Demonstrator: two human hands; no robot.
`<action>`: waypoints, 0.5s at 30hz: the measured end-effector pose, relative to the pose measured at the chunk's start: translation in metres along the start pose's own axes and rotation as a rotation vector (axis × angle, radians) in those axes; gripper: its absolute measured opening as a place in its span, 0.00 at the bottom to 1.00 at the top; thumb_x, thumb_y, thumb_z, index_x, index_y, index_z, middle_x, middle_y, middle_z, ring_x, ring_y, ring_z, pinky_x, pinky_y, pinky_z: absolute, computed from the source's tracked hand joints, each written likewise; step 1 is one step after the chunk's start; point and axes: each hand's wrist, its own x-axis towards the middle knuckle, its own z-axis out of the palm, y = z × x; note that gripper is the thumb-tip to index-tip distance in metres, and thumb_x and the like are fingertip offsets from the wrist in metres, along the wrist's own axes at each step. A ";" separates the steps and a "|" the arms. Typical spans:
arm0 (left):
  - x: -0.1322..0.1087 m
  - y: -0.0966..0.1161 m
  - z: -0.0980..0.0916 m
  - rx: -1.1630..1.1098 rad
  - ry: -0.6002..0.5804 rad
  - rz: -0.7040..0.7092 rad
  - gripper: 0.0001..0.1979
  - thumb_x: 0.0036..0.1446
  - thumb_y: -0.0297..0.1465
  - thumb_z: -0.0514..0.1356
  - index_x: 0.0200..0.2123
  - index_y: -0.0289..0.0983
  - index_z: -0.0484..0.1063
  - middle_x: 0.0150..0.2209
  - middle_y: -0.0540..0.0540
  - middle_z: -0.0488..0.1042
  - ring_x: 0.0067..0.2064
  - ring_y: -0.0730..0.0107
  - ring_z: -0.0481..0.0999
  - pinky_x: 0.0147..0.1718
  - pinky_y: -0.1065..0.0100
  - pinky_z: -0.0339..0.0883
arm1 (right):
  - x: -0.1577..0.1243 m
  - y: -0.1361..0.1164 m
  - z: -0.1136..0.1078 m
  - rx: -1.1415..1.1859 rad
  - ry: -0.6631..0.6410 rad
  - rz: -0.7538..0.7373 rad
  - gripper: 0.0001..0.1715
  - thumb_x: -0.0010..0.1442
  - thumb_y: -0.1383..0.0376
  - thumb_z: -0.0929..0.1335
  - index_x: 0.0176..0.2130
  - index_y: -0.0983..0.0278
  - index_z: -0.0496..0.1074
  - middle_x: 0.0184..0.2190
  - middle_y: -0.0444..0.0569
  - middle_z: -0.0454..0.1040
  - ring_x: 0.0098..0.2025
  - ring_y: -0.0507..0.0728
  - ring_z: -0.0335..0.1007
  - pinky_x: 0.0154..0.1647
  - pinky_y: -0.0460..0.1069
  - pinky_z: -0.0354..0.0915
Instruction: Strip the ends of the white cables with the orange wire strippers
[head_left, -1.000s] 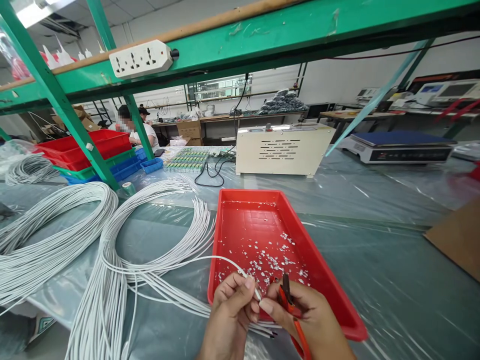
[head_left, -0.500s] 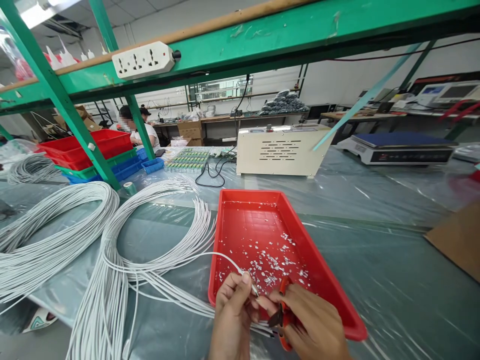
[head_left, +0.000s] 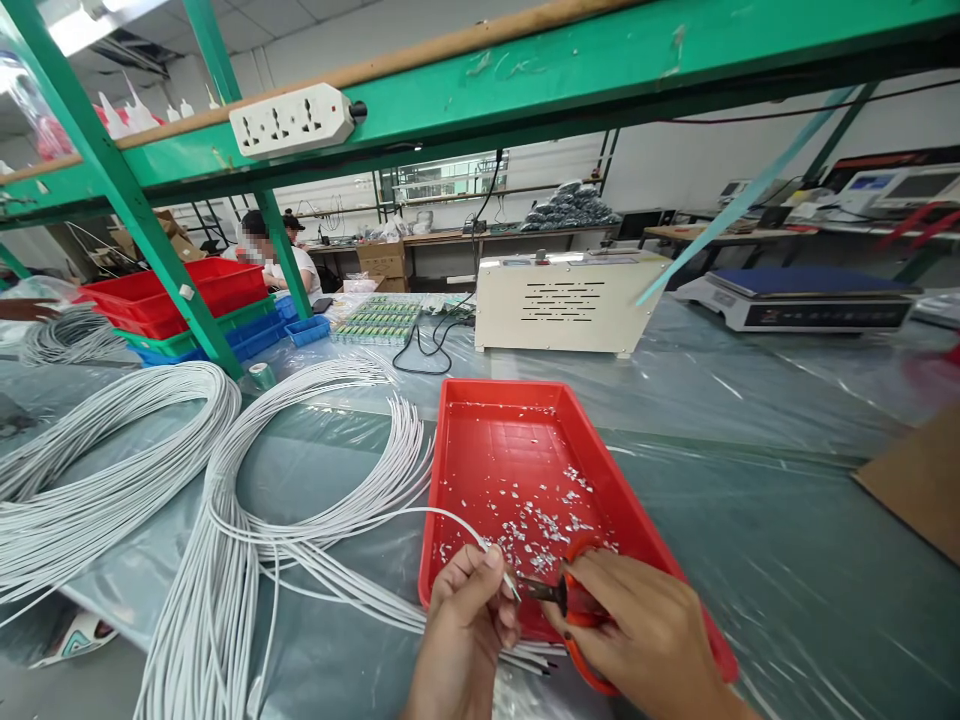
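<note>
White wire (head_left: 420,515) ran from the big loops (head_left: 225,560) on the table to the left hand (head_left: 465,625), and its tip was too small and too hidden by the fingers to see well. Both wrists were cut off at the bottom edge. The left hand was pinched shut on the wire end, thumb against fingertip. The right hand (head_left: 645,640) was closed around orange scissors (head_left: 574,610), and most of the handles were hidden under its fingers. The dark blades pointed left and met the wire tip just beside the left thumb. All of this was over the near edge of the red tray (head_left: 480,420), which held many tiny white bits (head_left: 540,525).
</note>
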 end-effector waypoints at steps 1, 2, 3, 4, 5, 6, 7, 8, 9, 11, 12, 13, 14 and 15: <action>0.000 0.001 0.001 0.001 0.003 0.002 0.18 0.37 0.34 0.71 0.19 0.33 0.63 0.17 0.55 0.65 0.17 0.84 0.60 0.16 0.78 0.52 | 0.000 -0.001 0.001 0.007 -0.012 -0.001 0.12 0.56 0.68 0.63 0.22 0.64 0.65 0.15 0.43 0.63 0.18 0.51 0.56 0.22 0.46 0.50; 0.000 0.001 0.001 0.001 0.002 0.005 0.18 0.36 0.34 0.71 0.19 0.33 0.63 0.17 0.55 0.65 0.17 0.84 0.59 0.16 0.79 0.52 | 0.000 -0.001 0.001 0.017 -0.025 0.004 0.12 0.56 0.69 0.63 0.22 0.65 0.65 0.15 0.42 0.63 0.18 0.51 0.56 0.22 0.46 0.50; 0.000 0.001 0.002 0.001 0.000 0.005 0.18 0.36 0.34 0.71 0.19 0.33 0.64 0.17 0.55 0.65 0.16 0.85 0.59 0.16 0.79 0.51 | 0.000 -0.001 0.002 0.028 -0.042 0.013 0.11 0.56 0.69 0.63 0.22 0.65 0.65 0.15 0.42 0.63 0.18 0.51 0.56 0.22 0.46 0.50; 0.000 0.001 0.002 0.001 -0.003 0.005 0.18 0.36 0.34 0.71 0.19 0.33 0.64 0.17 0.55 0.65 0.16 0.85 0.59 0.16 0.79 0.51 | 0.000 -0.002 0.002 0.038 -0.062 0.023 0.11 0.56 0.69 0.63 0.22 0.65 0.66 0.15 0.42 0.64 0.18 0.50 0.56 0.22 0.46 0.50; 0.000 0.002 0.001 -0.002 -0.005 0.007 0.18 0.36 0.34 0.71 0.19 0.33 0.64 0.17 0.55 0.65 0.16 0.85 0.59 0.16 0.79 0.51 | 0.000 -0.002 0.002 0.045 -0.084 0.033 0.12 0.56 0.69 0.63 0.22 0.65 0.65 0.16 0.42 0.64 0.18 0.50 0.57 0.22 0.46 0.50; 0.000 0.001 0.001 -0.004 -0.008 0.008 0.18 0.36 0.34 0.71 0.19 0.33 0.64 0.17 0.55 0.65 0.16 0.85 0.59 0.16 0.79 0.51 | 0.000 -0.002 0.002 0.051 -0.106 0.043 0.12 0.56 0.68 0.63 0.21 0.65 0.64 0.15 0.42 0.63 0.18 0.50 0.57 0.22 0.46 0.49; 0.001 0.001 0.000 -0.004 -0.010 0.011 0.18 0.36 0.34 0.71 0.19 0.33 0.64 0.18 0.54 0.66 0.16 0.85 0.59 0.16 0.79 0.51 | 0.000 -0.002 0.003 0.054 -0.125 0.051 0.13 0.56 0.68 0.63 0.20 0.65 0.63 0.15 0.42 0.63 0.18 0.50 0.56 0.22 0.46 0.49; 0.001 0.001 0.000 -0.002 -0.012 0.013 0.17 0.36 0.34 0.71 0.19 0.33 0.64 0.18 0.54 0.66 0.16 0.85 0.59 0.16 0.79 0.51 | 0.000 -0.002 0.003 0.059 -0.142 0.057 0.14 0.56 0.67 0.63 0.20 0.64 0.62 0.15 0.42 0.62 0.17 0.49 0.56 0.21 0.45 0.49; 0.001 0.001 -0.001 0.002 -0.012 0.016 0.17 0.37 0.33 0.71 0.19 0.33 0.64 0.18 0.54 0.66 0.16 0.85 0.59 0.16 0.79 0.51 | 0.000 -0.002 0.002 0.063 -0.158 0.061 0.15 0.56 0.67 0.63 0.20 0.64 0.61 0.15 0.41 0.62 0.17 0.49 0.56 0.21 0.45 0.49; 0.001 0.001 -0.002 0.011 -0.010 0.020 0.17 0.37 0.33 0.70 0.19 0.33 0.65 0.17 0.55 0.65 0.16 0.85 0.59 0.16 0.79 0.51 | 0.001 -0.003 0.002 0.065 -0.186 0.065 0.17 0.57 0.65 0.64 0.19 0.64 0.60 0.15 0.40 0.61 0.16 0.48 0.55 0.20 0.45 0.48; 0.001 0.001 -0.003 0.014 -0.006 0.022 0.17 0.37 0.33 0.70 0.19 0.33 0.64 0.17 0.55 0.65 0.16 0.85 0.59 0.15 0.79 0.51 | 0.001 -0.003 0.002 0.065 -0.197 0.063 0.17 0.58 0.64 0.63 0.19 0.64 0.60 0.15 0.40 0.61 0.16 0.48 0.55 0.20 0.45 0.48; 0.002 0.001 -0.003 0.016 -0.002 0.023 0.17 0.37 0.33 0.71 0.19 0.33 0.64 0.17 0.55 0.65 0.16 0.85 0.59 0.15 0.79 0.51 | 0.001 -0.003 0.002 0.061 -0.204 0.060 0.17 0.58 0.64 0.63 0.19 0.64 0.60 0.15 0.40 0.61 0.16 0.48 0.55 0.20 0.45 0.48; 0.002 0.001 -0.002 0.018 0.003 0.023 0.17 0.37 0.34 0.71 0.19 0.33 0.64 0.17 0.55 0.65 0.16 0.85 0.58 0.15 0.79 0.51 | 0.001 -0.003 0.002 0.052 -0.205 0.057 0.17 0.58 0.64 0.63 0.20 0.64 0.60 0.15 0.40 0.62 0.16 0.48 0.55 0.21 0.45 0.48; 0.002 0.001 -0.002 0.021 0.006 0.024 0.17 0.37 0.34 0.71 0.19 0.33 0.64 0.17 0.55 0.65 0.16 0.85 0.58 0.15 0.79 0.51 | 0.000 -0.003 0.002 0.037 -0.194 0.052 0.17 0.59 0.64 0.63 0.20 0.64 0.60 0.15 0.40 0.62 0.17 0.49 0.55 0.21 0.45 0.48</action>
